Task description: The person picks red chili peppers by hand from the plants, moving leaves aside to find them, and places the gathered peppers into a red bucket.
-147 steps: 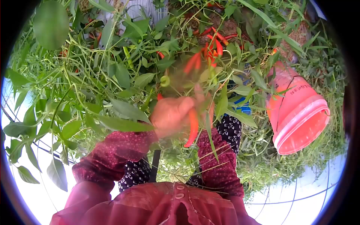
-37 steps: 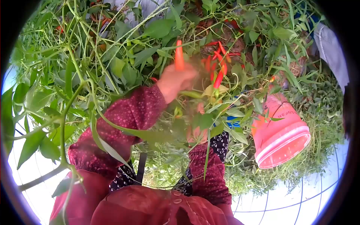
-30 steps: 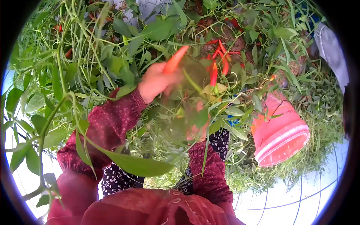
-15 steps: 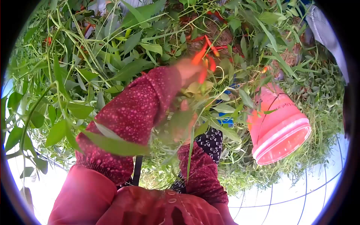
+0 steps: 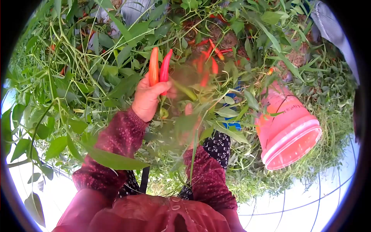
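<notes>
My left hand [image 5: 146,99] is closed around two ripe chili peppers, an orange-red one [image 5: 154,66] and a deeper red one [image 5: 166,67], with tips pointing up. To its right, my right hand [image 5: 188,133] is closed around part of a chili plant [image 5: 228,112]; leaves in front blur and cover most of its fingers. Several red chilies [image 5: 215,65] hang or lie just beyond, some smeared. A greenish chili [image 5: 185,91] is blurred between the hands.
A pink bucket [image 5: 288,125] lies tilted at the right, its mouth towards me. A blue object [image 5: 232,112] shows partly behind leaves. Dense chili foliage [image 5: 89,69] surrounds my arms, and a long leaf [image 5: 116,157] crosses my left sleeve. Grey mesh-like fabric [image 5: 334,31] is at upper right.
My left hand has pulled back left from the red chili cluster and now shows two chilies in its grip. My right hand stays nearly in place.
</notes>
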Demonstrator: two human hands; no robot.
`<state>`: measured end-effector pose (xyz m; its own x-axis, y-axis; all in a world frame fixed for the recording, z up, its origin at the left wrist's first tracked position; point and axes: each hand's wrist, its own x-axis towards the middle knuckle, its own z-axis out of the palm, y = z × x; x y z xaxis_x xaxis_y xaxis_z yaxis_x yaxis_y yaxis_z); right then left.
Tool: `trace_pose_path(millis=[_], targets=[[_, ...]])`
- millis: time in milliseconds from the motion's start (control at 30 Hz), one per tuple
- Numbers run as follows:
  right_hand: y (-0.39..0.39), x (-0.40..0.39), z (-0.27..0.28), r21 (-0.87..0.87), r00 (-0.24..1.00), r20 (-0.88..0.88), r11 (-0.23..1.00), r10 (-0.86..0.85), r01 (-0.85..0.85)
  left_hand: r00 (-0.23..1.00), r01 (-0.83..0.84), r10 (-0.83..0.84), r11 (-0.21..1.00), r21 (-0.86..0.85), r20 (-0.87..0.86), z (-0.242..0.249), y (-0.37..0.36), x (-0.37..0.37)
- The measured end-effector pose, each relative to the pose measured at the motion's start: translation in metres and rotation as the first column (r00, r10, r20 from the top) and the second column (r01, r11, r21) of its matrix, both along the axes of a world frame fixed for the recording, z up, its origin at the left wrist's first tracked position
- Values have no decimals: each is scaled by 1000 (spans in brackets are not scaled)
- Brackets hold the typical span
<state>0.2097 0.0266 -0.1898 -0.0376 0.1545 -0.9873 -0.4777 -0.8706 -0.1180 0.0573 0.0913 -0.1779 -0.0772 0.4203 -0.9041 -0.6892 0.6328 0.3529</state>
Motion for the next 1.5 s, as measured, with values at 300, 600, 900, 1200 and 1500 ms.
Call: trace_pose_path(millis=[300, 600, 900, 1200, 1500], targets=[[-10, -4, -1, -105, 990, 31, 985, -136, 138, 358, 866, -784, 482, -134, -507, -54, 100, 77], [-12, -12, -7, -33, 879, -126, 887, -461, 460, -328, 910, -876, -192, -368, -353, -108, 124, 120], [-3, -2, 12, -201, 980, -39, 962, -195, 183, 241, 891, -908, 347, -293, -342, -98, 105, 104], [7, -17, -4, 80, 950, 243, 972, 196, -221, 923, 380, -364, 913, 148, -124, -49, 73, 59], [-2, -13, -12, 277, 991, 113, 955, 75, -104, 962, 270, -273, 935, 232, -18, 26, 34, 53]])
